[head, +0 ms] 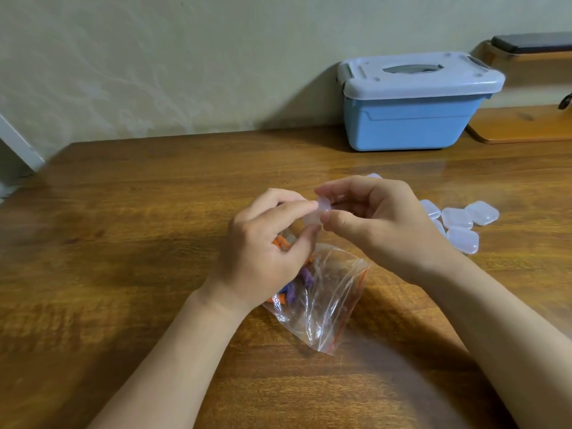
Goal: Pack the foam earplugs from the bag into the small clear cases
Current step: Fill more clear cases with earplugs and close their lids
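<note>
Wooden table (123,212). A clear bag (328,305) lies just below both hands, on the person's side, with purple and orange earplugs (305,278) bunched at the end under the left hand (266,252). The left hand pinches the case (315,213) and the right hand (377,221) pinches its other side, so it sits between the fingertips. The case is small, clear and rounded; whether it is open or closed I cannot tell. Spare cases (461,226) lie just outside the right hand.
</note>
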`<state>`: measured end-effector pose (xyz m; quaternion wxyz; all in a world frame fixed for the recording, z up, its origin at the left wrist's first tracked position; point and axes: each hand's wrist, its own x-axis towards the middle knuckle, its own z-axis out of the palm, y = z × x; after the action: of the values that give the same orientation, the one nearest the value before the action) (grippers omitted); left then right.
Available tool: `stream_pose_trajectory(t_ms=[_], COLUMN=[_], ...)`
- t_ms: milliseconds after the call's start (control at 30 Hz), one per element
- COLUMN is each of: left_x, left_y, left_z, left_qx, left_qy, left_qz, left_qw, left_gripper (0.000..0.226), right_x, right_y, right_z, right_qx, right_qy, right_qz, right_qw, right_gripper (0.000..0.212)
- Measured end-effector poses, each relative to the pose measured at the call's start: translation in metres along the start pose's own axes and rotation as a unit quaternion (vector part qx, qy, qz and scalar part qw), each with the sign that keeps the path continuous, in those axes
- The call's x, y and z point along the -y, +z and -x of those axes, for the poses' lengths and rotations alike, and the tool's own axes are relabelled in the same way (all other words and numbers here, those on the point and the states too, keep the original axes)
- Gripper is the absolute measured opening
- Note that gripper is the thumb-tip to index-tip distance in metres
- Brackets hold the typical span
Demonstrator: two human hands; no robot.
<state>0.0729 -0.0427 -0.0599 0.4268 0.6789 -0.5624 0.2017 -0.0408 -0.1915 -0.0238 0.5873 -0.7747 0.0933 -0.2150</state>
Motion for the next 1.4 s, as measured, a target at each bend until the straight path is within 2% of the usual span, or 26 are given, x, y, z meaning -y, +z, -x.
stream_pose_trajectory(t_ms=[233,500,867,1033,1200,1333,1400], left_x=[0.0,-0.004,-0.006,-0.004,-0.012,-0.008,-0.001], left_y=[0.0,0.0,0.006,-0.002,-0.004,-0.007,-0.01], left_z=[0.001,0.001,0.002,-0.001,-0.004,-0.006,-0.007], left_qx=[-0.013,-0.018,-0.027,-0.079,-0.087,-0.105,-0.104], left_qy=[-0.06,-0.102,-0.077,-0.074,-0.149,-0.185,-0.189], left_qz=[0.076,0.151,0.128,0.074,0.104,0.117,0.09], left_qw=[0.995,0.983,0.988,0.991,0.979,0.97,0.972], left_gripper=[0.026,0.025,0.026,0.02,0.021,0.02,0.02], right_x=[-0.001,0.001,-0.003,-0.007,-0.006,-0.006,-0.001], right_y=[0.003,0.001,0.002,0.007,0.008,0.005,0.0], right_z=[0.0,0.002,0.0,0.0,0.001,0.001,0.001], right_qx=[0.006,0.011,0.007,-0.002,0.029,0.029,0.014], right_qy=[-0.023,-0.049,-0.071,-0.109,-0.112,-0.092,-0.081], right_qz=[0.027,0.037,0.071,0.072,0.061,0.072,0.062], right_qw=[0.999,0.998,0.995,0.991,0.991,0.993,0.995], right_gripper=[0.036,0.028,0.03,0.023,0.035,0.028,0.019])
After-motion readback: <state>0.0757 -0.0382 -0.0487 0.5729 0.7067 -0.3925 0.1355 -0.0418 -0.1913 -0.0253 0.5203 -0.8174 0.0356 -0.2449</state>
